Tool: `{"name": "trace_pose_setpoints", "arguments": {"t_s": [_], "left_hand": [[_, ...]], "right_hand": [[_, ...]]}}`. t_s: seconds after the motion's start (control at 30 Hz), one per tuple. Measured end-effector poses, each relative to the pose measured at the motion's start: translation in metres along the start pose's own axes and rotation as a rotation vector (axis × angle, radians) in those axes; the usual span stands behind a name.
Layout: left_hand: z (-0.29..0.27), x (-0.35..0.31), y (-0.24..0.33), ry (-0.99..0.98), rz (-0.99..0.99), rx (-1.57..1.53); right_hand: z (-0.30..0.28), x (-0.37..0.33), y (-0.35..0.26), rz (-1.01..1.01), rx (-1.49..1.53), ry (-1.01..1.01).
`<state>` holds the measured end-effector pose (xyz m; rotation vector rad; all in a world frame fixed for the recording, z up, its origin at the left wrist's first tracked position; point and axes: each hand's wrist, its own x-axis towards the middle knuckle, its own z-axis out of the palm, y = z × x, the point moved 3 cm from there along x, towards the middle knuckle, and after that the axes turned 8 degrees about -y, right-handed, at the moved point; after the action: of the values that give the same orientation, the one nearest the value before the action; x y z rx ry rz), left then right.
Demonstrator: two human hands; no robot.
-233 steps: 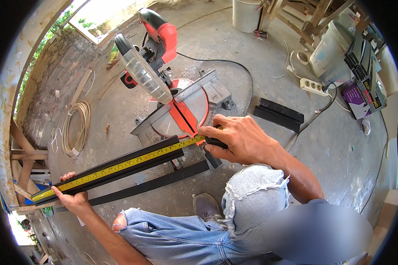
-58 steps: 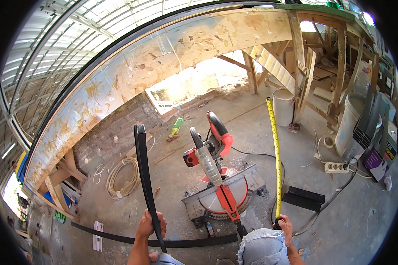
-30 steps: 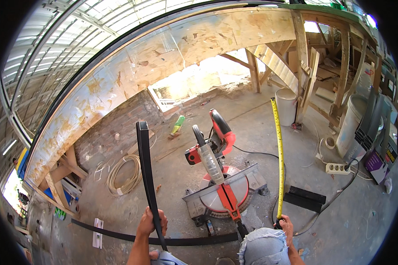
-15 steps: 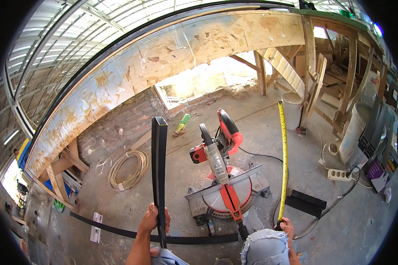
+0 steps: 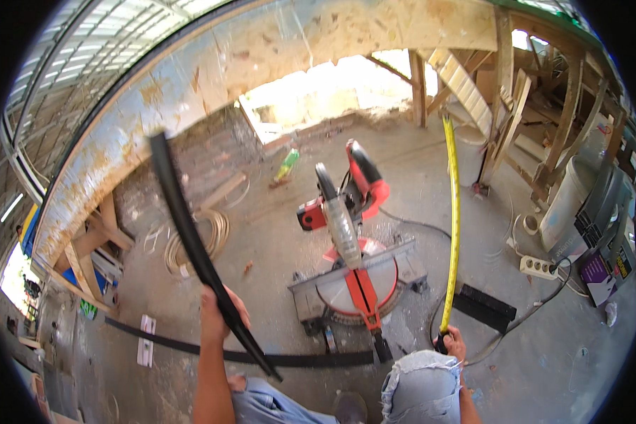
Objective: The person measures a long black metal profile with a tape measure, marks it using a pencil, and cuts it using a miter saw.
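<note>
My left hand (image 5: 219, 318) is closed round a black rectangular tube (image 5: 189, 233), which tilts with its far end to the left and is smeared by motion. Low on the right, my right hand (image 5: 456, 343) grips a tape measure, its yellow blade (image 5: 453, 233) drawn out and pointing away from me; the case is mostly hidden by my fingers. Between my hands a red and grey mitre saw (image 5: 345, 237) stands on the floor. A long black bar (image 5: 318, 360) lies in front of it, crossing beneath the held tube.
A short black piece (image 5: 483, 308) lies right of the saw, near a trailing cable and a white power strip (image 5: 544, 267). Coiled cable (image 5: 221, 240) and a green bottle (image 5: 287, 164) lie farther off. A stained wooden panel (image 5: 261, 63) spans the back; a white bucket (image 5: 471, 162) stands right.
The tube in my left hand has swung from upright to a leftward tilt, and that hand has moved left and up. The tape measure stays in my right hand, slightly higher in view.
</note>
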<state>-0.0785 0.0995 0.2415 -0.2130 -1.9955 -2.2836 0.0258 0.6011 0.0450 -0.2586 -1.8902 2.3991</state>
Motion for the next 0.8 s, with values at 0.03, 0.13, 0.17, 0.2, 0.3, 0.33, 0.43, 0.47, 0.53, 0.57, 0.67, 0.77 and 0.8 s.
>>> {"name": "trace_pose_setpoints", "arguments": {"t_s": [0.03,0.13,0.17,0.2,0.3,0.33,0.43,0.47,0.53,0.57,0.67,0.77,0.8], "left_hand": [[0.003,0.006,0.014,0.125,0.019,-0.019],[0.006,0.014,0.027,0.337,0.079,-0.313],[0.003,0.010,0.040,0.378,0.149,-0.284],[-0.010,0.000,0.048,0.476,0.168,-0.284],[-0.030,-0.011,0.040,0.774,0.172,-0.320],[-0.042,-0.014,0.040,0.773,0.216,-0.343],[-0.054,-0.022,0.042,0.904,0.207,-0.344],[-0.063,-0.024,0.039,0.932,0.212,-0.352],[-0.075,-0.029,0.037,0.953,0.223,-0.364],[-0.080,-0.030,0.036,0.961,0.229,-0.381],[-0.087,-0.032,0.037,1.048,0.213,-0.356],[-0.102,-0.033,0.035,1.094,0.139,-0.400],[-0.112,-0.035,0.029,1.106,0.073,-0.455]], "right_hand": [[0.002,0.002,-0.013,-0.024,0.006,-0.012],[0.001,0.007,-0.027,0.036,-0.031,-0.067],[0.005,0.009,-0.031,0.052,-0.040,-0.100],[0.015,0.010,-0.034,0.070,-0.038,-0.155],[0.018,0.009,-0.047,0.091,-0.050,-0.224],[0.021,0.010,-0.053,0.096,-0.038,-0.232],[0.022,0.008,-0.059,0.141,-0.068,-0.217],[0.023,0.007,-0.059,0.163,-0.052,-0.218],[0.024,0.006,-0.055,0.161,-0.056,-0.203],[0.022,0.006,-0.052,0.154,-0.059,-0.199],[0.017,0.002,-0.044,0.177,-0.030,-0.197],[0.014,-0.002,-0.037,0.201,0.000,-0.185],[0.013,-0.004,-0.033,0.215,0.008,-0.172]]}}
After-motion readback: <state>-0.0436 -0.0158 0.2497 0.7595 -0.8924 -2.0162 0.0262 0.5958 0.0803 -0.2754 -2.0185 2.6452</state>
